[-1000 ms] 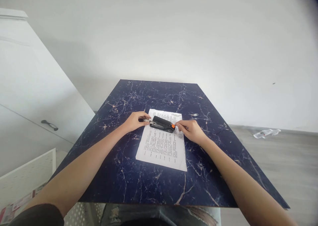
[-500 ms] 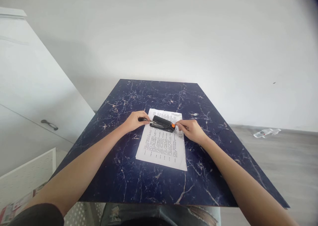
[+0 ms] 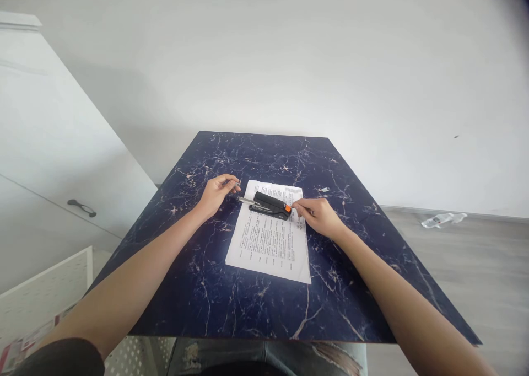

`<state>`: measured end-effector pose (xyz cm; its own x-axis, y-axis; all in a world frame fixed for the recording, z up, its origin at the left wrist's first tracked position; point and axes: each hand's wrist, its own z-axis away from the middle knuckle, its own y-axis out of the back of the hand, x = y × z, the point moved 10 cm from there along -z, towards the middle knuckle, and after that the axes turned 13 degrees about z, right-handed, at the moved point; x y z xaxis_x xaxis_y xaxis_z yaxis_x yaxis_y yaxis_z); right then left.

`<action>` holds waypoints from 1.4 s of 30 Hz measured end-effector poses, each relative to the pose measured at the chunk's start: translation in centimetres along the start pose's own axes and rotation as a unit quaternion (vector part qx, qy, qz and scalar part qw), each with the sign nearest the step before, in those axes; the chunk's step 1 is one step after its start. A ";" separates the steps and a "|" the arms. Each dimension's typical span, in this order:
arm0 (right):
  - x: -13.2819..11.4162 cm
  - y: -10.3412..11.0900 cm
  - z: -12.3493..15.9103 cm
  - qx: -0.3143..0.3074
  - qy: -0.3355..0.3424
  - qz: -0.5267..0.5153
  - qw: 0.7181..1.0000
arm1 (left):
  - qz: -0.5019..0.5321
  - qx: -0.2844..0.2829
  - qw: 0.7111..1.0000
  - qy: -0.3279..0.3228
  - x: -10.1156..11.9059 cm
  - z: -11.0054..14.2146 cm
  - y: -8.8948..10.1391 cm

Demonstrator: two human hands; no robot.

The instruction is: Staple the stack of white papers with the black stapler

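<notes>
A black stapler (image 3: 270,206) with an orange piece at its right end lies across printed paper sheets (image 3: 268,249). From its left end juts a metal slide (image 3: 247,200), reaching past the edge of the paper. My left hand (image 3: 221,191) hovers just up and left of that slide, apart from it, with loosely curled, parted fingers and nothing visible in them. At the orange end, my right hand (image 3: 314,213) pinches the stapler between thumb and forefinger; its other fingers are curled under.
The sheets lie on a dark blue marble-patterned table (image 3: 264,310). A small white scrap (image 3: 323,189) sits right of the paper. To the left stands a white cabinet (image 3: 49,144); a clear plastic bottle (image 3: 442,220) lies on the floor at right.
My left hand has let go of the stapler's left end and moved up and left. The metal slide now sticks farther out to the left. My right hand stays in place.
</notes>
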<state>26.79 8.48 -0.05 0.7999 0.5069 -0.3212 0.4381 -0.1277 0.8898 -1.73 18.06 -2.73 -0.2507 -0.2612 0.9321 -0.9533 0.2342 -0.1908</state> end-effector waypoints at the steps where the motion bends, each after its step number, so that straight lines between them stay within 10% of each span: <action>1: 0.0 0.0 0.0 0.001 0.000 0.000 1.000 | 0.029 0.012 0.999 0.016 -0.5 -0.1 0.3; 12: 0.3 0.1 0.1 0.007 0.004 0.005 1.000 | 0.016 0.020 0.999 0.046 -1.3 -0.1 0.9; 22: 0.6 -0.1 0.1 0.006 0.007 0.001 1.000 | -0.244 -0.140 0.959 -0.019 1.2 1.5 -3.8; 42: 0.5 -0.4 0.0 -0.011 -0.001 -0.001 1.000 | -0.244 -0.188 0.951 -0.032 1.0 1.7 -4.7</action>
<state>27.03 8.77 -0.60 0.7998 0.5052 -0.3242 0.4309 -0.1071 0.8960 2.21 15.12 -1.40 0.1836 -0.4787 0.8586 -0.8346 0.3855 0.3934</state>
